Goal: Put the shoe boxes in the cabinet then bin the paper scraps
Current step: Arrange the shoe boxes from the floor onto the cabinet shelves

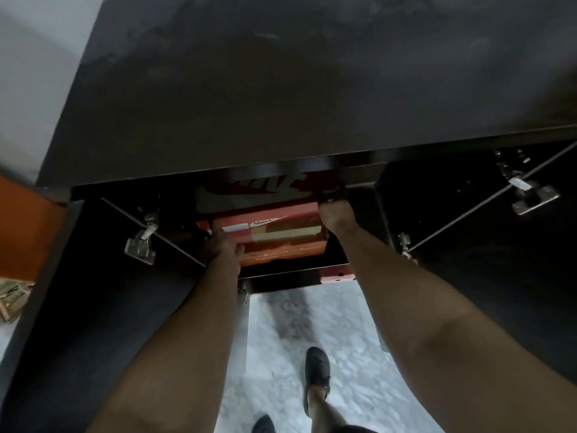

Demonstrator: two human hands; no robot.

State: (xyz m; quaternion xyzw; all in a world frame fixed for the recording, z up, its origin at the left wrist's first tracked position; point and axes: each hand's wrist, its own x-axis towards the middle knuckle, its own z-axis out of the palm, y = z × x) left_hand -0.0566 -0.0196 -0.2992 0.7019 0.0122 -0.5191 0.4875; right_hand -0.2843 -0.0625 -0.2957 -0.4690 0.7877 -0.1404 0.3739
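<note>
Orange box [268,232] inside the open cabinet [218,104], held between both hands: left hand [223,245] gripping its near-left corner, right hand [334,212] its right end.

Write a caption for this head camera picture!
Both hands, left and right, slide an orange shoe box into the dark cabinet.

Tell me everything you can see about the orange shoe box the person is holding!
The orange shoe box looks like cardboard, with a white swoosh logo and a white label on its near end. It sits level, partly inside the dark cabinet, under the top panel, with another box below it. The left hand grips its near left corner; the right hand holds its right side. Its far end is hidden in shadow.
</note>
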